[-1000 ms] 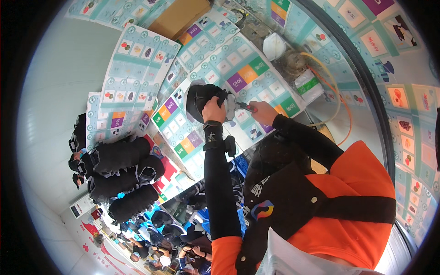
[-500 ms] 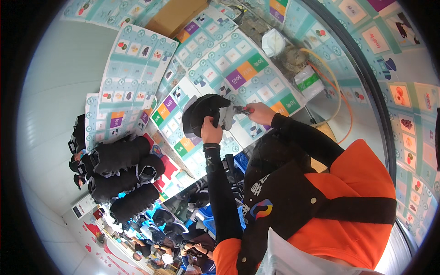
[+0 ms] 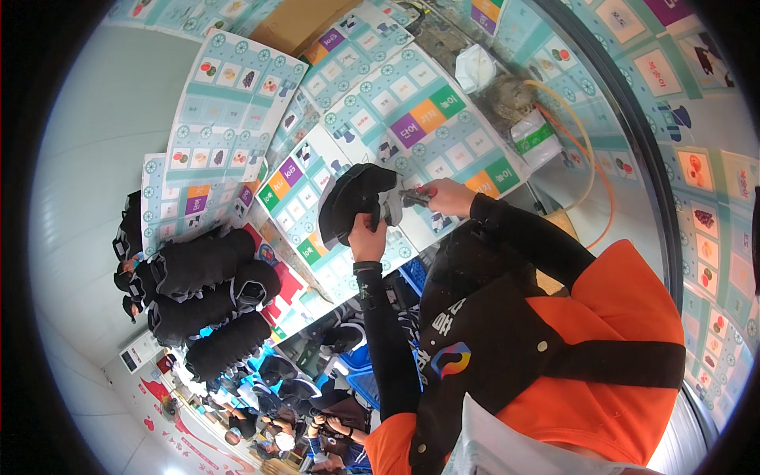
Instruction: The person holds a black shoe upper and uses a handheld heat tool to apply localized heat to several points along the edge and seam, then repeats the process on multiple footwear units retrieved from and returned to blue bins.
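Note:
My left hand (image 3: 368,237) grips a black cap (image 3: 352,198) near its lower edge, with the thumb on the dark outside. A light grey inner part (image 3: 391,204) of the cap shows on its right side. Closed round a small pair of scissors (image 3: 416,197) with a bit of red at the grip, my right hand (image 3: 451,198) holds the blades pointing left, close to the grey part. Whether the blades touch the cloth I cannot tell. Both hands are above a table covered with printed sheets (image 3: 368,127).
Stacks of nested black caps (image 3: 202,265) stand left of the table. A white-and-green packet (image 3: 535,142) and a white bundle (image 3: 475,70) lie at the far right, near yellow and orange hoses (image 3: 606,210). Beyond the lower left, other people (image 3: 336,431) sit near blue crates (image 3: 364,386).
The cap has turned slightly in my left hand, and that hand has shifted a little lower. The scissors have tilted and moved slightly down beside the grey part.

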Demonstrator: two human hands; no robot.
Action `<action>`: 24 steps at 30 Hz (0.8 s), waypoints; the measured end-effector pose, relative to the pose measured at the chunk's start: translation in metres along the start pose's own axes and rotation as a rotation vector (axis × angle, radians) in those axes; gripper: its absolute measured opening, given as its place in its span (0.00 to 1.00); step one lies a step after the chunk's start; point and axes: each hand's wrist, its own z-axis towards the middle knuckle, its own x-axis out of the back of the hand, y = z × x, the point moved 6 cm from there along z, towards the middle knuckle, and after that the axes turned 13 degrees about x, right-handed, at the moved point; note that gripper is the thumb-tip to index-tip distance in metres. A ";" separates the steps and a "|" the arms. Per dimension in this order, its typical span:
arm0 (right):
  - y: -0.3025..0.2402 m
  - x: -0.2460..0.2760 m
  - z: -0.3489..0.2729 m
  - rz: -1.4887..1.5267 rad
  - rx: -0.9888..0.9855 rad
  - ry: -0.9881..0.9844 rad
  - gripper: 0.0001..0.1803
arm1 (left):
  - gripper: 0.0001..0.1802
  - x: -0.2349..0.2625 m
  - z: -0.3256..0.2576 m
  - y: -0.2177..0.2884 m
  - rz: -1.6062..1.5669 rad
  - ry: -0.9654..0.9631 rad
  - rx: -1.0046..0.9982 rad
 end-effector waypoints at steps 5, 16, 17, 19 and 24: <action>-0.006 -0.007 -0.001 0.008 -0.002 -0.132 0.22 | 0.20 0.003 0.000 -0.004 -0.005 0.005 -0.006; 0.008 -0.008 -0.006 0.069 0.000 -0.003 0.10 | 0.21 -0.002 0.001 -0.004 -0.003 -0.022 0.007; 0.005 -0.011 -0.007 0.064 -0.017 -0.060 0.10 | 0.21 -0.001 0.002 -0.005 0.002 -0.011 0.002; 0.003 -0.016 -0.008 0.114 -0.056 -0.116 0.09 | 0.21 -0.001 0.002 -0.008 0.008 0.001 -0.002; -0.021 0.008 -0.020 0.187 -0.147 0.000 0.09 | 0.15 0.013 -0.002 -0.007 -0.014 0.093 0.019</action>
